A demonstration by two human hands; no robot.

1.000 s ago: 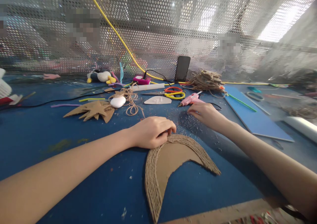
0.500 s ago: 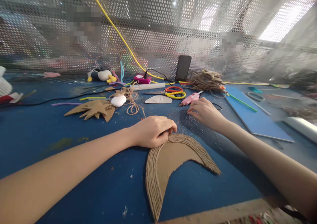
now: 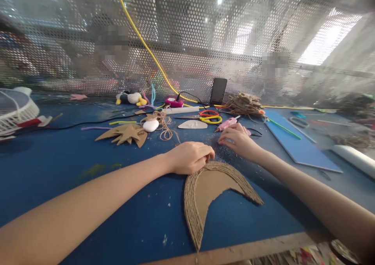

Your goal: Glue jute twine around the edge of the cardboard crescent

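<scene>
A cardboard crescent, its outer edge wound with rows of twine, lies on the blue table. My left hand is closed, its fingertips pinching the crescent's top edge. My right hand reaches past it to the pink glue gun. Its fingers curl over the gun's handle, and pink shows on both sides of the hand. The gun's nozzle points left toward a white curved piece.
Red and yellow scissors, a bundle of twine, a dark phone leaning on the perforated screen, cardboard star cut-outs, a white oval object, loose twine, a blue board at right, a white fan at left.
My right hand moved forward and closed over the glue gun's handle. My left hand stayed on the crescent. The view shifted, bringing the fan in at left.
</scene>
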